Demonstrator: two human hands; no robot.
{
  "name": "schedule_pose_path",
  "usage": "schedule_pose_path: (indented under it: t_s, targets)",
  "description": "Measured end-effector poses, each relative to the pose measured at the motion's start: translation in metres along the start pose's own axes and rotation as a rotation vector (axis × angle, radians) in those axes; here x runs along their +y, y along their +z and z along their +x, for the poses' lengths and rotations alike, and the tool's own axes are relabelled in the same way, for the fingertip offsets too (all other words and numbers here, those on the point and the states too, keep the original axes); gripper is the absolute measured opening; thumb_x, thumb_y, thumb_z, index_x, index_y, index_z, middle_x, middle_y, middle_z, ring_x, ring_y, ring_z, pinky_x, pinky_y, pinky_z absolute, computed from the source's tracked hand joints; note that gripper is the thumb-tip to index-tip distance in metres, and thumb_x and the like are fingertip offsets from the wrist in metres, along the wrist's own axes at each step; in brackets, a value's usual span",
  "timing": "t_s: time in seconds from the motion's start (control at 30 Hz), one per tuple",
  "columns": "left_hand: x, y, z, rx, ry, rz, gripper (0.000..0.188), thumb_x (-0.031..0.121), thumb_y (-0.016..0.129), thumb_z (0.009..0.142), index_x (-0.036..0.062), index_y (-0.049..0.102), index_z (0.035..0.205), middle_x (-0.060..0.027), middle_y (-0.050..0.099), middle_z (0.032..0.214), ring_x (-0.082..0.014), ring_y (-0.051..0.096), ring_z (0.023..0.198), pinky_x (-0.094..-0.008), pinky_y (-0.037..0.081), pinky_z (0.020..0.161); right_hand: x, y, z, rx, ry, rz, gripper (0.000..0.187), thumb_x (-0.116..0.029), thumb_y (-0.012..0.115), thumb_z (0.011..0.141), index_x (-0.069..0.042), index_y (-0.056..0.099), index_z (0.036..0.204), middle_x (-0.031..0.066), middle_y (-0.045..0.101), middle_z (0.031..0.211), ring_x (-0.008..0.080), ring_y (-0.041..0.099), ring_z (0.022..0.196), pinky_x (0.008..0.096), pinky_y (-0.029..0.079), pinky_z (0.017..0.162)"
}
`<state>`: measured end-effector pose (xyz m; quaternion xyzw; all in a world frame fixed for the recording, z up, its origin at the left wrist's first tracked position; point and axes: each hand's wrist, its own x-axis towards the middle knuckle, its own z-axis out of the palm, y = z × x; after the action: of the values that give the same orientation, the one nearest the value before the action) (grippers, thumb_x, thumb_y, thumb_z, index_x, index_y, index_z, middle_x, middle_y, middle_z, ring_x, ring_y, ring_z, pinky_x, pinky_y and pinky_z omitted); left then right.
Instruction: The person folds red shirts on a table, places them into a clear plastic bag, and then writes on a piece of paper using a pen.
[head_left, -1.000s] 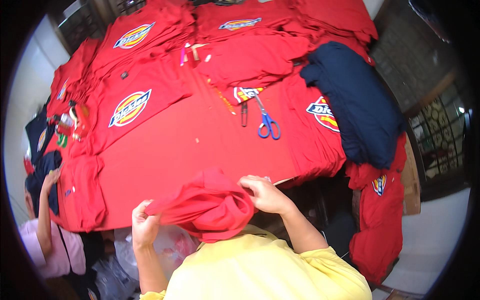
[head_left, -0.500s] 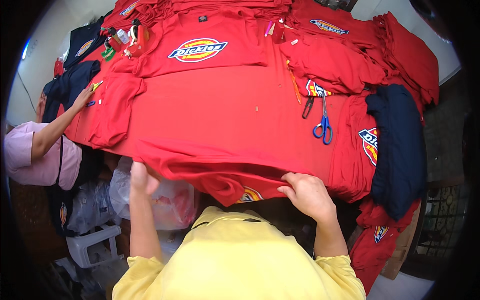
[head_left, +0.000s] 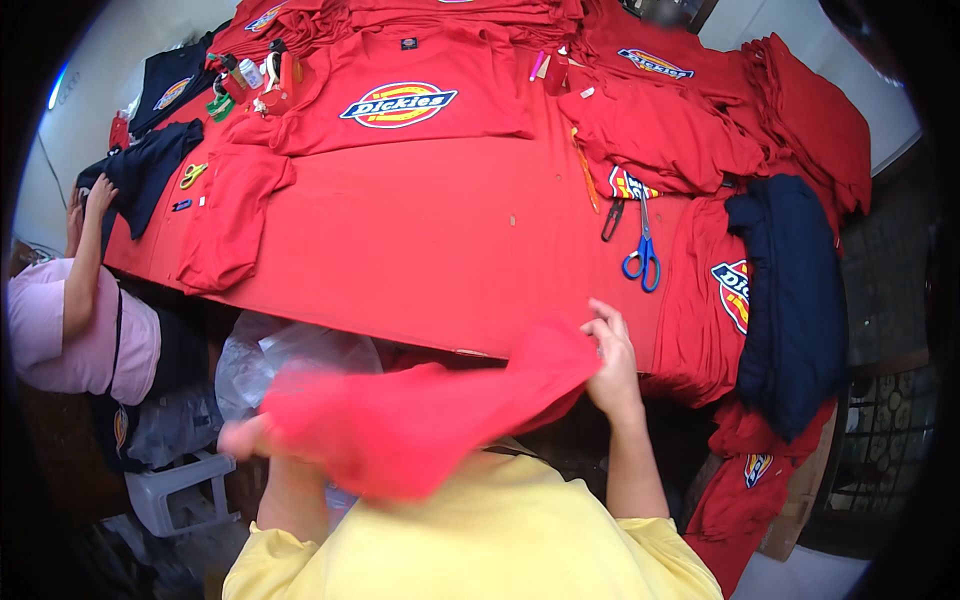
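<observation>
A red T-shirt (head_left: 420, 425), blurred by motion, is stretched between my two hands in front of my yellow top, below the table's near edge. My left hand (head_left: 250, 437) grips its left end; the fingers there are smeared. Its right end is raised by my right hand (head_left: 615, 365), whose thumb side pinches the cloth while other fingers point upward. The shirt's print is out of sight. The red-covered table (head_left: 420, 240) lies just beyond. Blue-handled scissors (head_left: 641, 265) rest on it, up and to the right of my right hand.
Folded red shirts (head_left: 700, 310) and a dark navy bundle (head_left: 795, 300) line the right edge. A printed red shirt (head_left: 400, 105) lies flat at the back. Yellow-handled scissors (head_left: 192, 176) sit left, near a co-worker in pink (head_left: 90, 325). Plastic bags (head_left: 290, 355) and a white stool (head_left: 180, 490) stand below.
The red T-shirt has come off the table's near edge toward me. My left hand has moved down and left with it; my right hand has risen slightly. The co-worker's hand has left the yellow scissors.
</observation>
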<state>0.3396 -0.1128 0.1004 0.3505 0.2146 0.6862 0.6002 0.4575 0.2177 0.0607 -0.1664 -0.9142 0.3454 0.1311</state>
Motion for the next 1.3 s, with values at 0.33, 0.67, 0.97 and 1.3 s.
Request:
schedule_pose_path:
  t_s: [0.33,0.67,0.97,1.3]
  targets:
    - [0.023,0.029,-0.034,0.668,0.274,0.507,0.042,0.009,0.076,0.066,-0.0139,0.064,0.099,-0.0253,0.066,0.107,-0.0346,0.065,0.101,-0.0438,0.046,0.093,0.014,0.043,-0.068,-0.939,0.338,2.019,0.093,-0.062,0.058,0.083,-0.002,0.028,0.147,0.017,0.037,0.147,0.0305,0.036,0.136,0.0485,0.03,0.11]
    - [0.031,0.031,-0.07,0.694,0.35,0.523,0.039,0.0,0.076,0.064,-0.0134,0.065,0.099,-0.0218,0.066,0.109,-0.0331,0.063,0.102,-0.0414,0.043,0.094,0.078,0.068,-0.093,-1.212,0.921,1.622,0.064,-0.053,0.033,0.1,0.002,0.049,0.128,0.0156,0.059,0.123,0.0238,0.059,0.112,0.0365,0.047,0.097]
    - [0.031,0.022,-0.113,1.029,0.24,0.563,0.035,0.012,0.074,0.077,-0.0137,0.065,0.098,-0.0152,0.07,0.092,-0.0203,0.066,0.083,-0.0297,0.05,0.077,0.065,0.025,-0.04,-0.313,0.391,1.833,0.03,-0.007,0.061,0.089,-0.01,0.057,0.118,0.0104,0.06,0.121,0.0267,0.055,0.116,0.0461,0.039,0.103]
    - [0.137,-0.085,-0.101,1.101,0.678,0.669,0.033,0.007,0.063,0.087,-0.0032,0.051,0.116,-0.0177,0.062,0.111,-0.0272,0.063,0.098,-0.0406,0.053,0.084,0.015,-0.056,0.112,-0.313,-0.455,1.705,0.032,-0.015,0.069,0.084,-0.002,0.057,0.111,0.0167,0.063,0.105,0.0245,0.061,0.098,0.0423,0.049,0.088]
